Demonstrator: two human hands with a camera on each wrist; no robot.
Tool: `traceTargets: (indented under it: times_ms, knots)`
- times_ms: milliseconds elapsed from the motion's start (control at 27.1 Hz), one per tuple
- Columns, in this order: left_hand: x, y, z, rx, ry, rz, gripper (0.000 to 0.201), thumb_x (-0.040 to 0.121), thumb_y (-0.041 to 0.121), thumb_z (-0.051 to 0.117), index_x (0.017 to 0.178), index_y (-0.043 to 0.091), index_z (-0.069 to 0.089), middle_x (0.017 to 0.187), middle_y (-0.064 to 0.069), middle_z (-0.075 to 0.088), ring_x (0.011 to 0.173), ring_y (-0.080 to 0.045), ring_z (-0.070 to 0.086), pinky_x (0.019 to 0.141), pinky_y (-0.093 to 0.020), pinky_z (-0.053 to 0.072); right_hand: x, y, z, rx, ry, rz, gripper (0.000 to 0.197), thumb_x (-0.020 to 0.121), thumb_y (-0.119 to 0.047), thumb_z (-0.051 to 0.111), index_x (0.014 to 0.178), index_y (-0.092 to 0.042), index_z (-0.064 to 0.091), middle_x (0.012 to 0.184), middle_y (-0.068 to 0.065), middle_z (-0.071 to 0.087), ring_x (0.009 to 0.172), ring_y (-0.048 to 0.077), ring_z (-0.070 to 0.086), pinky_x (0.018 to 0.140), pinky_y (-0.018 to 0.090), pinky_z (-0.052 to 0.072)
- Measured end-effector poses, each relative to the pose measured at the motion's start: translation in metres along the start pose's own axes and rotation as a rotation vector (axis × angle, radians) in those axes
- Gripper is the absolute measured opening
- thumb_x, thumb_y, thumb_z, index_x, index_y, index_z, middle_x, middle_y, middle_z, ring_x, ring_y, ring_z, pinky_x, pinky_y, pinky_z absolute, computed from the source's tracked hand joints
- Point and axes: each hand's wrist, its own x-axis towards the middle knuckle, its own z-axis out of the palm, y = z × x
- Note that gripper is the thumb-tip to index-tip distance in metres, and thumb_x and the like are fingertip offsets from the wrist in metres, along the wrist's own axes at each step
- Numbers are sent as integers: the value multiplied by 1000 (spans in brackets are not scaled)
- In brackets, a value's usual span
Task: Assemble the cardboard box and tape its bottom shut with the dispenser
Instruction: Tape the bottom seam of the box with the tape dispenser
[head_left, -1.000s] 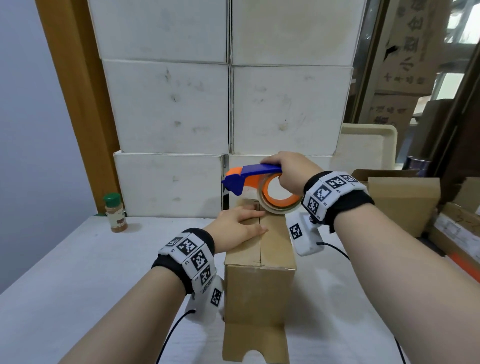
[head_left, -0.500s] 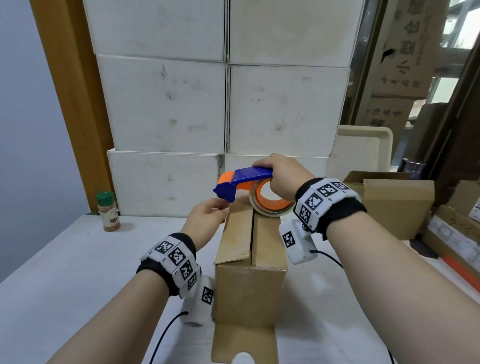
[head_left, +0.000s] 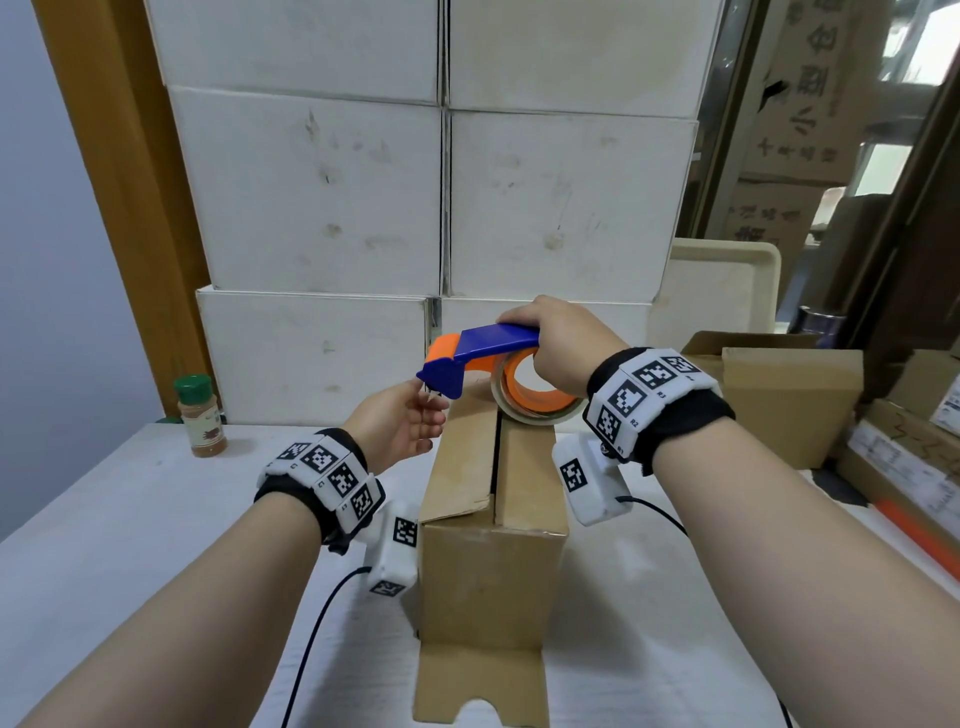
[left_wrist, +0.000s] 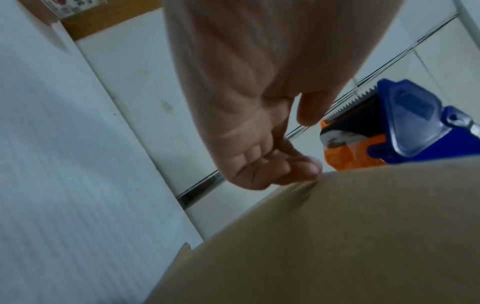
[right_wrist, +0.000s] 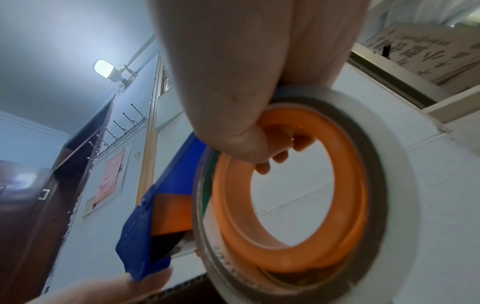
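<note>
A tall brown cardboard box (head_left: 493, 571) stands on the white table (head_left: 130, 545) with its two flaps facing up. The left flap (head_left: 462, 457) is sprung up a little, with a dark gap along the seam. My right hand (head_left: 545, 358) grips the handle of the blue and orange tape dispenser (head_left: 488, 348). Its tape roll (head_left: 535, 410) rests over the box's far end. My left hand (head_left: 428, 410) is at the dispenser's blue nose, its fingers (left_wrist: 285, 170) curled just under the toothed blade (left_wrist: 350, 102). The clear tape end does not show.
White cartons (head_left: 322, 208) are stacked right behind the box. A spice jar (head_left: 200, 415) stands at the table's back left. Brown boxes (head_left: 789, 400) and a cream tray (head_left: 722, 291) crowd the right side. Black wrist cables (head_left: 311, 639) trail toward me.
My left hand lifted off the flaps and moved up to the dispenser's nose. The left flap sprang up. The dispenser shifted slightly left over the box's far end.
</note>
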Motion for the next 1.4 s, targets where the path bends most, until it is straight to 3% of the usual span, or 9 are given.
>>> traceTargets:
  times_ms: [184, 332, 590, 701, 885, 1033, 1144, 1402]
  knots:
    - [7, 6, 5, 21, 12, -38, 29, 95, 11, 30, 73, 10, 48, 54, -2, 47, 36, -8, 46, 47, -19, 34, 1, 1, 1, -10, 0, -9, 60, 83, 9, 41, 130, -25, 52, 116, 5, 54, 99, 21, 49, 82, 27, 35]
    - [10, 9, 11, 34, 28, -56, 28, 94, 5, 27, 74, 10, 45, 43, 0, 45, 29, -8, 41, 36, -14, 32, 3, 1, 1, -18, -6, -14, 59, 83, 8, 43, 131, -25, 51, 117, 4, 54, 92, 16, 43, 82, 27, 34]
    - [19, 7, 10, -22, 60, -27, 26, 95, 3, 28, 76, 9, 45, 55, -4, 42, 29, -7, 42, 35, -12, 34, 1, 1, 0, -32, -15, -17, 59, 83, 8, 44, 132, -25, 49, 119, 4, 53, 100, 19, 48, 82, 27, 33]
    - [21, 4, 9, -27, 55, -42, 25, 95, 2, 30, 77, 11, 46, 56, -3, 43, 38, -8, 42, 41, -15, 38, 1, 1, 0, -40, -21, -19, 58, 83, 7, 45, 131, -25, 51, 118, 5, 54, 95, 17, 44, 81, 27, 33]
    - [28, 1, 6, -23, 46, -70, 27, 97, 7, 31, 76, 11, 47, 63, -4, 37, 31, -5, 43, 38, -10, 41, 3, -2, 1, -59, -33, -41, 54, 82, 8, 42, 125, -22, 57, 116, 7, 56, 105, 26, 52, 86, 31, 41]
    - [32, -7, 4, -23, 5, -81, 28, 97, 5, 32, 73, 9, 44, 64, -5, 34, 45, -10, 41, 38, -12, 43, 5, -5, 1, -61, -58, -41, 55, 80, 8, 42, 125, -21, 58, 117, 7, 58, 106, 26, 53, 87, 31, 41]
    - [35, -11, 2, -38, -1, -73, 26, 99, 4, 31, 76, 10, 43, 66, -6, 35, 56, -13, 37, 37, -12, 44, 7, -4, 4, -22, -41, -7, 58, 80, 6, 41, 128, -24, 55, 122, 3, 58, 109, 22, 53, 84, 25, 37]
    - [44, -18, -4, -33, -18, -122, 23, 99, 5, 32, 81, 10, 45, 68, -5, 38, 47, -9, 40, 36, -14, 44, 10, -6, 5, 26, -54, 31, 58, 80, 5, 43, 130, -24, 54, 125, 2, 60, 111, 21, 54, 90, 27, 43]
